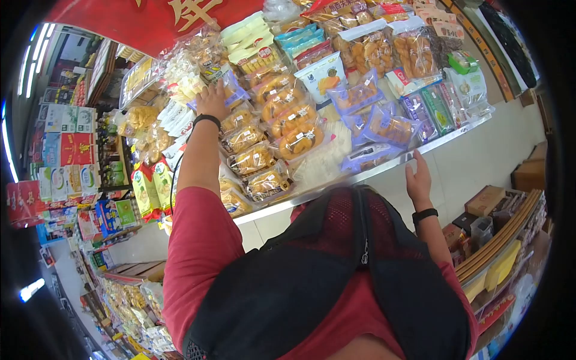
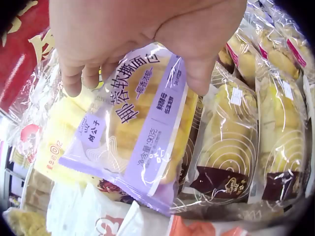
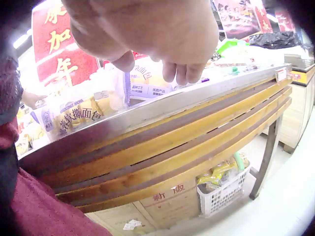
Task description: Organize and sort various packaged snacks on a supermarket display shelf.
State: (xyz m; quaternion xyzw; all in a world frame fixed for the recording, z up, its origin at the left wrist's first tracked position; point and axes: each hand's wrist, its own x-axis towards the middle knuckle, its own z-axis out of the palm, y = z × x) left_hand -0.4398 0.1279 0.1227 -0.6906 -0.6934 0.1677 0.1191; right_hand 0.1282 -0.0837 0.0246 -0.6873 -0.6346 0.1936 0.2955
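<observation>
My left hand (image 1: 212, 102) reaches to the far left of the display table. Its thumb and fingers grip the upper end of a purple-and-clear bread package (image 2: 147, 118), which lies tilted over other packs. Beside it are rows of clear-wrapped bread rolls (image 2: 229, 123) with dark brown labels, and a pale yellow package (image 2: 64, 132) is on its other side. At the table's near edge hangs my right hand (image 1: 419, 180), its fingers loosely extended and holding nothing. Closest to that hand are more purple bread packages (image 1: 384, 129) on the table.
The display table (image 3: 197, 101) has a metal rim and wooden slats. Under it stand cartons (image 3: 167, 206) and a white basket (image 3: 224, 191). A red banner (image 1: 150, 27) lies across the far side. Stocked shelves (image 1: 72, 150) are at left, and a wooden-edged shelf (image 1: 498, 240) is behind at right.
</observation>
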